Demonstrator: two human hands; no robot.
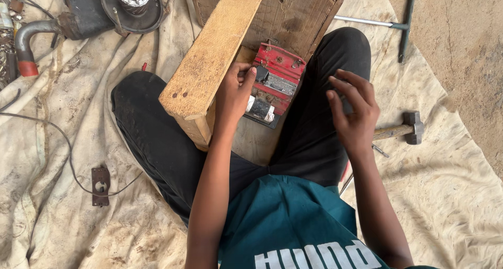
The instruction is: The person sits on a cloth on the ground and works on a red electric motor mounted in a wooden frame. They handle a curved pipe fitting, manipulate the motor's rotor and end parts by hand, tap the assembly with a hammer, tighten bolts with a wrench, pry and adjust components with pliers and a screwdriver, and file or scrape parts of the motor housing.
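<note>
View from my head, looking down as I sit cross-legged on a stained cloth [78,90] spread on the ground. My left hand [234,90] grips the left edge of a red, box-shaped electrical unit [276,83], thumb and fingers closed against its dark top-left corner. The unit lies tilted between my knees, resting partly on a wooden block [293,17] behind it, just beside a long wooden beam [212,54] that runs diagonally to its left; my left wrist lies against the beam's near end. A metallic plate sits across the unit's middle, and white and black parts show at its lower end.

My right hand [353,111] hovers released, fingers spread and slightly curled, holding nothing, to the right of the unit and apart from it, over my right knee. Behind that hand a hammer [406,128] lies on the cloth, its handle partly hidden by my fingers. A T-handled wrench [398,25] lies farther off at upper right. At upper left are a round motor part [133,4] and a bent pipe [29,38]; a small rusty plate [100,185] with a thin wire lies at lower left.
</note>
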